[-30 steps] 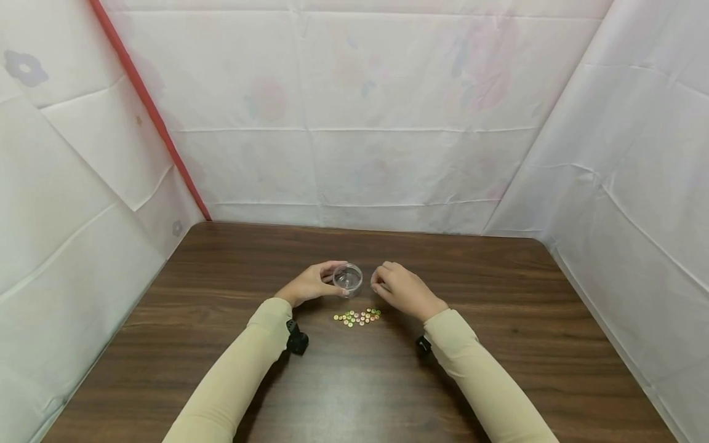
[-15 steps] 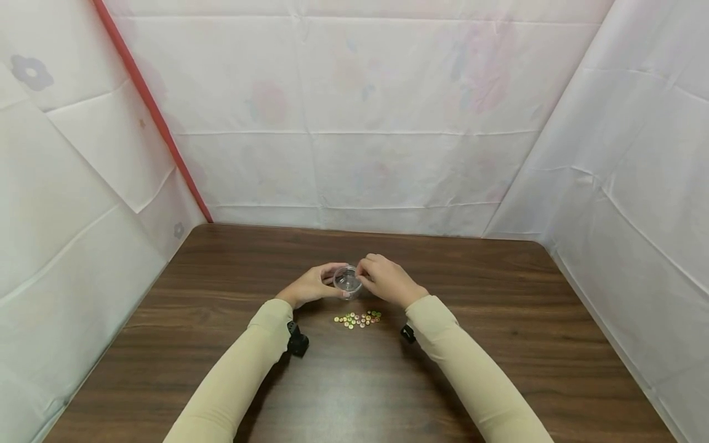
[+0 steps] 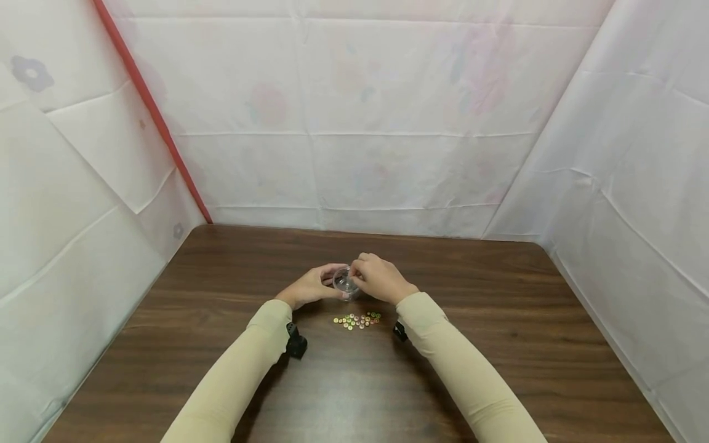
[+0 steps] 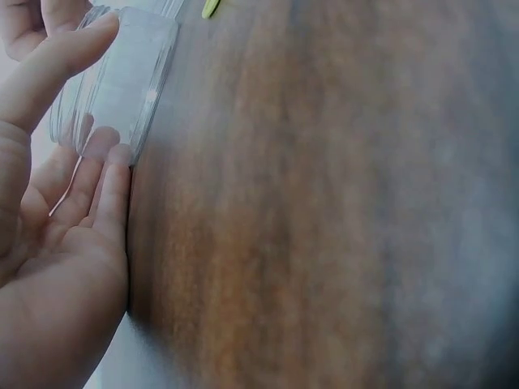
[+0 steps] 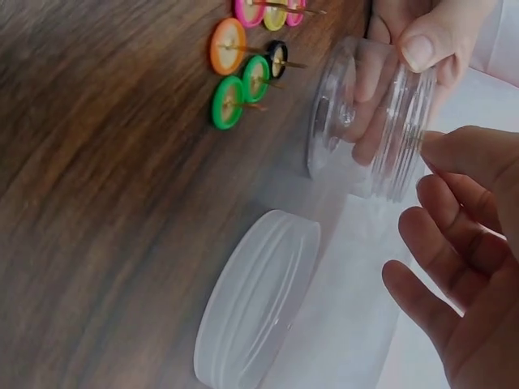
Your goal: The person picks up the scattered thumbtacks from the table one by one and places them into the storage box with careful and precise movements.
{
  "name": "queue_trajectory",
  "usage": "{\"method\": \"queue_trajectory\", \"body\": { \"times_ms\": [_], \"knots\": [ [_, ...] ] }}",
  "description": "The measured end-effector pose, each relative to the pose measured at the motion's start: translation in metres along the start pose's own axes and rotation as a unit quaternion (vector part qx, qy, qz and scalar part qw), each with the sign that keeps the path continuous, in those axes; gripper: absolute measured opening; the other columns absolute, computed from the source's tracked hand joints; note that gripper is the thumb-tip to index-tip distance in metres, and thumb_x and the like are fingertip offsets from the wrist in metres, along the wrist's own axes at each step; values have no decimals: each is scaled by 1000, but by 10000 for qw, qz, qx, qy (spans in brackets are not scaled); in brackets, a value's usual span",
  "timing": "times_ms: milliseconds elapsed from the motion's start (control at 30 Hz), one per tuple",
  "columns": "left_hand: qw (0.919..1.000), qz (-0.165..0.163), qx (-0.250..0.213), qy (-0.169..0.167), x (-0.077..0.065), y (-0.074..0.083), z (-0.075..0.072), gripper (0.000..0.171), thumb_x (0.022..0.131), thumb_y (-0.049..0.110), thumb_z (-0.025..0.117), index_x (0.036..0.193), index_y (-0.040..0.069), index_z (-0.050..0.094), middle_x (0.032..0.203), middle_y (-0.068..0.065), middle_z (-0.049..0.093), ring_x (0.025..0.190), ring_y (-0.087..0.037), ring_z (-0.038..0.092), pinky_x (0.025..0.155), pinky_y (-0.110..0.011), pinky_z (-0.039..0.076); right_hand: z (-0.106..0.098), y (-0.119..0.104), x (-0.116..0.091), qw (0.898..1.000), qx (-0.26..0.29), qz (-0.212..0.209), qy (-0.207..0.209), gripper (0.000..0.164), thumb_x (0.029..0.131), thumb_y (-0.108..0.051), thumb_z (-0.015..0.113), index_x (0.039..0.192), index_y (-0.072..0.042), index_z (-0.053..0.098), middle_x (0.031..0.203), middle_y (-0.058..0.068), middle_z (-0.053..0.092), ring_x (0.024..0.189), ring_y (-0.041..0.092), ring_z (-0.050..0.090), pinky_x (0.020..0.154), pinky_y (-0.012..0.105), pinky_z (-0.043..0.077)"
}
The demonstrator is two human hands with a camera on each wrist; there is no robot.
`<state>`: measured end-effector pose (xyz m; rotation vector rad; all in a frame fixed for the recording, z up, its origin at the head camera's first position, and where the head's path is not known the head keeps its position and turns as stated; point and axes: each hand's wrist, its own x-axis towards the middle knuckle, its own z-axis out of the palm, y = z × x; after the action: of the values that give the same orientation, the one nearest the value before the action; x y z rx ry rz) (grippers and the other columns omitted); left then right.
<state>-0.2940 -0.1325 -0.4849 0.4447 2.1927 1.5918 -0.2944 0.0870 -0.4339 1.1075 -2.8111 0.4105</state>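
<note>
In the head view my left hand point(image 3: 312, 285) grips a clear round plastic jar point(image 3: 344, 284) from its left side, thumb in front and fingers behind. Its mouth faces up, uncovered. My right hand point(image 3: 376, 277) is at the jar's right side, thumb and forefinger close together over the rim. In the right wrist view those fingertips point(image 5: 434, 150) meet the jar's threaded neck; whether they pinch anything small is hidden. Several colored thumbtacks point(image 3: 357, 320) lie nearer me, and up close the tacks point(image 5: 229, 47) stand points up, with gold centers and bright rims.
A translucent screw lid point(image 5: 255, 300) lies on the wooden table beside the jar, hidden behind my right hand in the head view. White cloth walls point(image 3: 354, 111) enclose the table's back and sides. A red strip point(image 3: 149, 111) runs down the left corner.
My right hand has moved left from beside the jar to over its rim. The left hand and jar have stayed in place, and the thumbtacks look the same.
</note>
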Motion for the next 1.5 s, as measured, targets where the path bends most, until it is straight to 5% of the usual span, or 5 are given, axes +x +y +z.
{"method": "queue_trajectory", "body": {
  "times_ms": [300, 567, 1000, 1500],
  "knots": [
    [10000, -56, -38, 33, 3, 2, 1, 77, 84, 17, 84, 151, 21, 46, 154, -5, 41, 145, -30, 33, 115, -45, 35, -1, 5, -7, 9993, 299, 106, 177, 13, 99, -15, 66, 110, -12, 71, 97, -1, 61, 86, 12, 58, 70, 27, 54],
    [9998, 22, -177, 32, 6, 0, 1, 79, 82, 16, 86, 150, 18, 47, 148, -6, 47, 143, -30, 35, 116, -43, 35, -6, 11, -25, 9970, 641, 232, 377, 11, 100, -10, 61, 111, -10, 61, 91, -4, 58, 76, 9, 53, 65, 26, 50],
    [9996, 10, -248, 106, 7, -2, -1, 81, 78, 18, 89, 149, 21, 50, 149, -7, 46, 144, -33, 33, 116, -45, 34, -9, 10, -58, 9928, 871, -122, -811, 10, 98, -8, 63, 93, -12, 70, 83, -9, 60, 66, 3, 52, 60, 23, 49],
    [9999, -6, -127, 96, 5, -3, 0, 81, 80, 19, 88, 150, 20, 48, 152, -8, 42, 145, -33, 33, 116, -45, 34, 2, 12, -73, 9957, 437, -84, -815, 11, 95, -11, 70, 87, -16, 64, 79, -10, 56, 66, 4, 49, 59, 24, 47]
  ]
}}
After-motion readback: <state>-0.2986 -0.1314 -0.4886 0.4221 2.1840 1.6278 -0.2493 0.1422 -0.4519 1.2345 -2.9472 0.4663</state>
